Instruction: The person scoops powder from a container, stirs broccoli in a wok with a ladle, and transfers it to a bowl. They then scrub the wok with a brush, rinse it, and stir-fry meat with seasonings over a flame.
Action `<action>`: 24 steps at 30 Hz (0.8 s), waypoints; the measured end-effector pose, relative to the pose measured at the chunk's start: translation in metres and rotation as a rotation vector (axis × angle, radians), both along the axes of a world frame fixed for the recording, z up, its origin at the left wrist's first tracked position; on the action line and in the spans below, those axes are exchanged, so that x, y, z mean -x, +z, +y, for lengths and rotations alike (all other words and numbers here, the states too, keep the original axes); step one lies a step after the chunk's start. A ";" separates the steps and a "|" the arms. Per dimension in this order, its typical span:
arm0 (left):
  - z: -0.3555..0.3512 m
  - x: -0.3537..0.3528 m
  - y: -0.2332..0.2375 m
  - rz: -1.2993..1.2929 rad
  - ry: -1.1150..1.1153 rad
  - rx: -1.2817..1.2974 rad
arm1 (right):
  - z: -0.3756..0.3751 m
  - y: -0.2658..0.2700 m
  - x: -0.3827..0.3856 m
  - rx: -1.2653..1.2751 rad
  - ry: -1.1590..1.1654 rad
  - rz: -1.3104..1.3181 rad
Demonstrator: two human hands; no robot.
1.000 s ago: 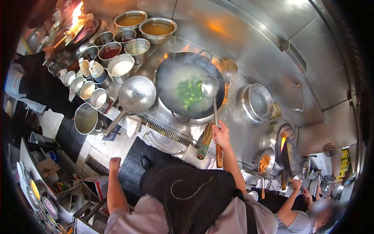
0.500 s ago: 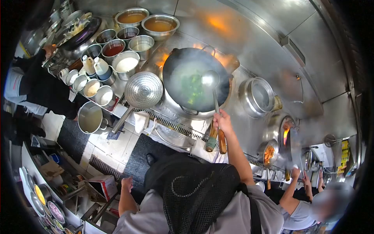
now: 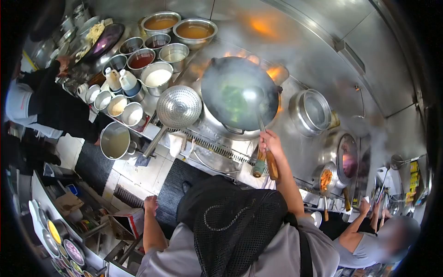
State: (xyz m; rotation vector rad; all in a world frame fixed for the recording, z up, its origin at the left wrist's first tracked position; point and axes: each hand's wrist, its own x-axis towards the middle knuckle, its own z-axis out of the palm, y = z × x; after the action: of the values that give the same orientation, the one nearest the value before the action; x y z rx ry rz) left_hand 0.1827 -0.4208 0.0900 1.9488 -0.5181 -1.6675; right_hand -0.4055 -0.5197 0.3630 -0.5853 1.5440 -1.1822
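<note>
My right hand [image 3: 271, 141] grips the wooden handle of a long metal ladle [image 3: 261, 121]. The ladle's round bowl is inside a large black wok [image 3: 213, 108], over green food [image 3: 232, 99] blurred by steam. Flames [image 3: 275, 73] show behind the wok's rim. Below the right hand, a wooden-handled tool with a green band [image 3: 259, 167] lies near the stove's front edge. My left hand [image 3: 151, 203] hangs low at my side, fingers curled and nothing visible in them, above the floor mat and apart from the stove.
A perforated strainer [image 3: 179, 107] rests left of the wok. Several sauce pots [image 3: 157, 77] stand farther left, above a deep pot [image 3: 114, 141]. Nested metal pots [image 3: 310, 113] sit at right. One co-worker [image 3: 364, 240] works at right, another [image 3: 50, 99] at left.
The view has shifted slightly, moving most things rightward. Within the wok, the ladle bowl sits a little farther left under thicker steam. At right, the tall flame at the co-worker's wok has shrunk.
</note>
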 end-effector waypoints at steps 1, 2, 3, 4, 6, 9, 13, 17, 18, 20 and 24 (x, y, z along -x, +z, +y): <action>-0.004 -0.001 -0.001 -0.037 -0.004 -0.030 | -0.001 -0.002 0.004 0.010 -0.014 -0.237; -0.006 -0.008 -0.012 -0.040 -0.012 -0.026 | 0.001 0.000 0.003 0.016 -0.021 -0.240; -0.006 -0.016 -0.021 0.017 0.005 -0.053 | 0.003 0.001 0.002 0.043 -0.095 -0.401; -0.008 -0.018 -0.016 0.073 0.024 -0.081 | 0.005 0.002 0.001 0.069 -0.166 -0.562; -0.006 -0.009 -0.011 -0.016 0.017 -0.052 | 0.012 -0.004 0.004 0.105 -0.139 -0.627; -0.004 -0.014 0.004 -0.096 -0.055 -0.112 | 0.020 -0.004 0.007 0.149 -0.140 -0.659; 0.000 -0.021 -0.004 -0.064 -0.114 -0.174 | 0.030 0.027 -0.002 0.144 -0.190 -0.451; -0.001 -0.005 0.004 -0.027 -0.006 -0.073 | 0.040 0.048 0.001 0.159 -0.208 -0.450; -0.004 -0.006 0.007 -0.029 -0.010 -0.073 | 0.043 0.050 0.004 0.183 -0.223 -0.535; -0.009 -0.012 0.004 0.026 -0.079 -0.116 | 0.052 0.047 0.018 0.223 -0.232 -0.671; -0.013 -0.005 0.011 0.017 -0.045 -0.066 | 0.083 0.037 0.049 0.324 -0.287 -0.979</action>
State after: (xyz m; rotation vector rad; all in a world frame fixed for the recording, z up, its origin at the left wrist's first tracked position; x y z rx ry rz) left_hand 0.1873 -0.4338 0.1007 1.9811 -0.5102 -1.7482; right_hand -0.4546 -0.4371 0.3999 0.0615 0.6063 -1.6169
